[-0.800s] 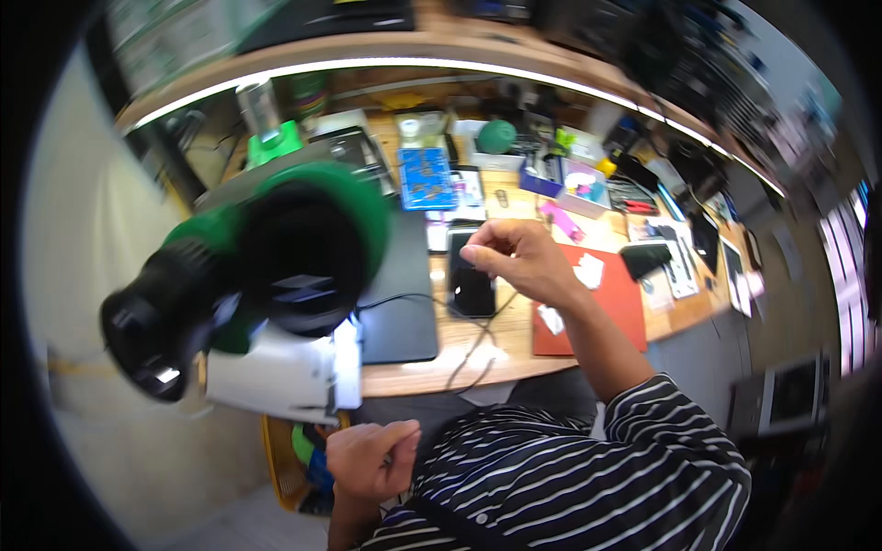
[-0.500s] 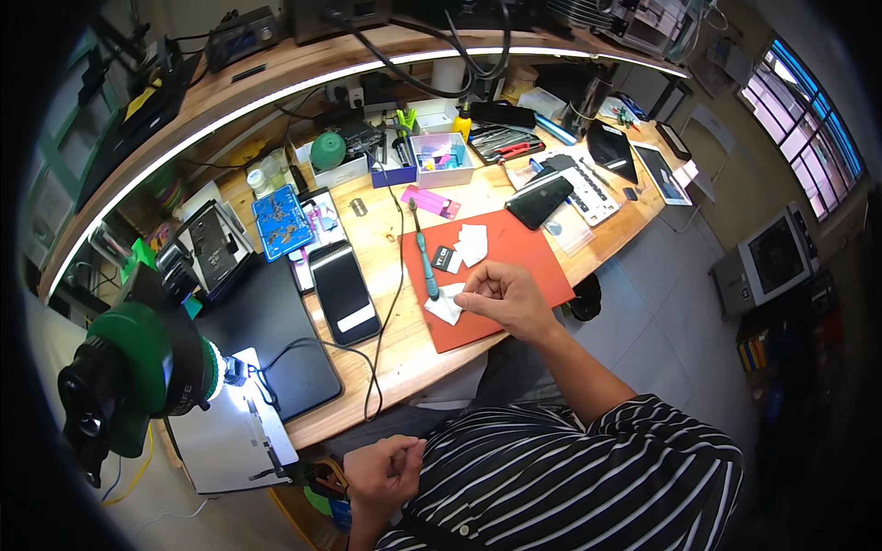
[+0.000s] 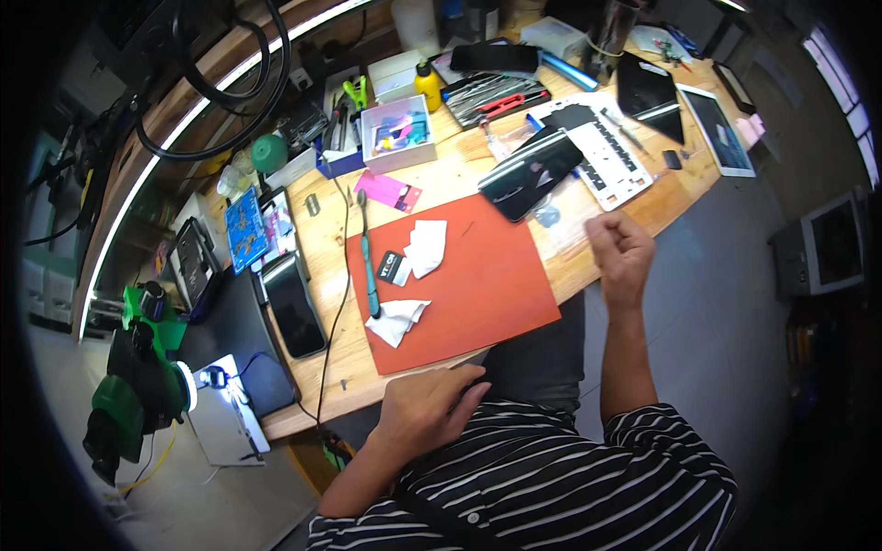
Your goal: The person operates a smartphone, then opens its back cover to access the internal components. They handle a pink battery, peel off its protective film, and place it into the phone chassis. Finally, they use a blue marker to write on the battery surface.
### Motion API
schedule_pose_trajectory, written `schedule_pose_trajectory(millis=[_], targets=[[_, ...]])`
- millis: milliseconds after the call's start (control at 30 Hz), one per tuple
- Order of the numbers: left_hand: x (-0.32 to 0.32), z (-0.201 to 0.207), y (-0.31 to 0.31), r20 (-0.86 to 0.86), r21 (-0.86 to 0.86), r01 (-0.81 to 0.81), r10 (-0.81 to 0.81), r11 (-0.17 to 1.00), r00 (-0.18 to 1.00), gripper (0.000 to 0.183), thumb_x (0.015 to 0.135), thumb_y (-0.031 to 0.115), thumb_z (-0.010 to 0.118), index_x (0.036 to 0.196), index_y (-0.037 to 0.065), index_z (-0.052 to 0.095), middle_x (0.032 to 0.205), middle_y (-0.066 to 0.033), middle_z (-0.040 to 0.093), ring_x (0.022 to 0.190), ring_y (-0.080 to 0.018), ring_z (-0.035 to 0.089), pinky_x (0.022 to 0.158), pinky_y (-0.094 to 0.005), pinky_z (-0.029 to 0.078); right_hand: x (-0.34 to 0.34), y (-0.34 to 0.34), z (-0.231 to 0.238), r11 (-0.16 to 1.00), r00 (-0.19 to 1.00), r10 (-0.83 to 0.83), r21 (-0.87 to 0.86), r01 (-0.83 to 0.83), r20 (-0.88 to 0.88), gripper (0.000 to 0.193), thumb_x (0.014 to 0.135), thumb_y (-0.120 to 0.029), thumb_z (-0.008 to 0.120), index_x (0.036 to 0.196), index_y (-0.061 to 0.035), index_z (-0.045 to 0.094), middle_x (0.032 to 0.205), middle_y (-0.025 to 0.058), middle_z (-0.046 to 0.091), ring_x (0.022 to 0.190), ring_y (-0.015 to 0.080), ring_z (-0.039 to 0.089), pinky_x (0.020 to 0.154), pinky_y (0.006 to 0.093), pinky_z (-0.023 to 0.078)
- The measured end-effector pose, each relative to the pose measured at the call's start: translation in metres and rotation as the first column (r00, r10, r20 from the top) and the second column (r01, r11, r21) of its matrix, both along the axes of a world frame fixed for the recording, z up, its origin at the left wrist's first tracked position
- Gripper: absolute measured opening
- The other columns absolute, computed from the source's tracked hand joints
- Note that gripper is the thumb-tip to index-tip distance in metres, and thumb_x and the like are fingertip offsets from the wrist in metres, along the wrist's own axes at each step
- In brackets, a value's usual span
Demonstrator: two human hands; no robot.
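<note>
My left hand [image 3: 427, 406] is over the table's near edge, just below the orange-red mat [image 3: 487, 285]. Its thumb stands apart from the bent fingers, and nothing shows in it. To the right of the mat, by the table's front edge, my right hand [image 3: 622, 255] is closed with its fingers curled; whatever may be inside is hidden. On the mat lie a teal-handled brush [image 3: 369, 271], a small black-and-white card [image 3: 393, 268], a folded white wipe [image 3: 427, 248] and a crumpled white wipe [image 3: 397, 321]. A dark glossy phone [image 3: 533, 174] overlaps the mat's far right corner.
A white keyboard-like panel [image 3: 611, 156] and a white tablet [image 3: 717, 133] lie at the right. Behind the mat stand a clear parts box [image 3: 398, 130] and a yellow bottle [image 3: 427, 87]. A black cable [image 3: 338, 340] runs left of the mat, past another phone [image 3: 294, 308].
My right hand has left the crumpled wipe and moved right, past the mat's edge. My left hand has come up to the table's near edge and its fingers have loosened. The view has shifted.
</note>
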State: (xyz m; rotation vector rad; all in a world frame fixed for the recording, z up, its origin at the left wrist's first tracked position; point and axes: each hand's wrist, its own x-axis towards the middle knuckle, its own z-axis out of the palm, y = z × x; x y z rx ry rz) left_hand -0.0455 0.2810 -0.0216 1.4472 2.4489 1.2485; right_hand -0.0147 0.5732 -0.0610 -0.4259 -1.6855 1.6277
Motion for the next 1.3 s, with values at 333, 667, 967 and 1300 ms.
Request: schedule_pose_trajectory(millis=[333, 667, 967, 1300], targets=[[-0.047, -0.009, -0.005, -0.184, -0.465, -0.489, 0.460, 0.738, 0.869, 0.028, 0.088, 0.013, 0.076, 0.114, 0.008, 0.067, 0.064, -0.0066, 0.060, 0.054, -0.0240, 0.060, 0.052, -0.0352, 0.045, 0.002, 0.020, -0.026, 0.993, 0.989, -0.101, 0.072, 0.094, 0.104, 0.018, 0.097, -0.010, 0.069, 0.084, 0.0021, 0.065, 0.063, -0.0082, 0.048, 0.056, -0.0012, 0.036, 0.050, 0.0193, 0.025], [-0.102, -0.001, 0.049, -0.235, -0.388, -0.295, 0.216, 0.873, 0.948, 0.014, 0.081, 0.001, 0.070, 0.094, 0.002, 0.065, 0.108, -0.0158, 0.062, 0.097, -0.0335, 0.064, 0.082, -0.0427, 0.052, -0.003, 0.016, -0.026, 0.983, 0.974, -0.153, 0.128, 0.133, 0.165, 0.019, 0.095, -0.009, 0.072, 0.081, 0.0009, 0.065, 0.066, -0.0095, 0.048, 0.059, -0.0014, 0.036, 0.052, 0.0186, 0.026], [-0.142, 0.010, 0.098, -0.087, -0.050, -0.345, 0.340, 0.937, 0.936, 0.013, 0.083, -0.003, 0.062, 0.095, 0.000, 0.063, 0.081, -0.0138, 0.067, 0.074, -0.0244, 0.068, 0.069, -0.0348, 0.052, -0.003, 0.018, -0.033, 0.976, 0.971, -0.156, 0.176, 0.124, 0.181, 0.019, 0.095, -0.009, 0.072, 0.080, 0.0009, 0.065, 0.063, -0.0093, 0.048, 0.057, -0.0013, 0.035, 0.050, 0.0199, 0.025], [-0.164, 0.015, 0.129, -0.447, -0.205, -0.357, 0.237, 0.911, 0.862, 0.021, 0.088, 0.010, 0.070, 0.107, 0.003, 0.073, 0.107, -0.0125, 0.067, 0.105, -0.0335, 0.062, 0.090, -0.0441, 0.050, 0.012, 0.019, -0.032, 0.978, 0.984, -0.099, 0.197, 0.069, 0.148, 0.016, 0.093, -0.008, 0.074, 0.082, 0.0015, 0.068, 0.063, -0.0077, 0.055, 0.056, -0.0020, 0.041, 0.050, 0.0177, 0.029]])
